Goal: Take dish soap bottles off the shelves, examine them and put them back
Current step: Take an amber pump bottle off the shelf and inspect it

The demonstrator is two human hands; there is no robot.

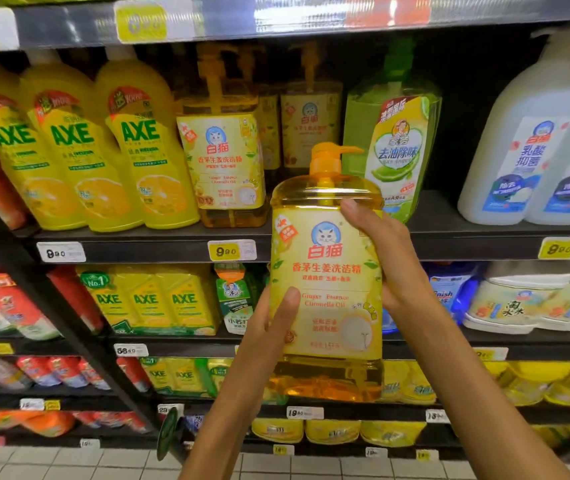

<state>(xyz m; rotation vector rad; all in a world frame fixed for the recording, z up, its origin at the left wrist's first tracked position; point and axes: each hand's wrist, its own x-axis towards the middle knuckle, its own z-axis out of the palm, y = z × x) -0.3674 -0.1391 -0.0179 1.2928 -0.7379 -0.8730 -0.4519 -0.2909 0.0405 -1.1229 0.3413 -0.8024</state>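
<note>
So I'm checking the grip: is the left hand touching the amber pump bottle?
Touching. The head view shows the left hand with its thumb pressed flat on the label of the amber pump bottle.

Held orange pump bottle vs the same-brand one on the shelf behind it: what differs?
The held bottle is off the shelf, gripped by the left hand low on its side and the right hand higher up; the shelf bottle stands untouched beside the AXE bottles. The held bottle looks larger, being nearer the camera. Its label reads sharp; the shelf bottle's is blurrier. Both share orange liquid, pump tops and the cat-logo label.
</note>
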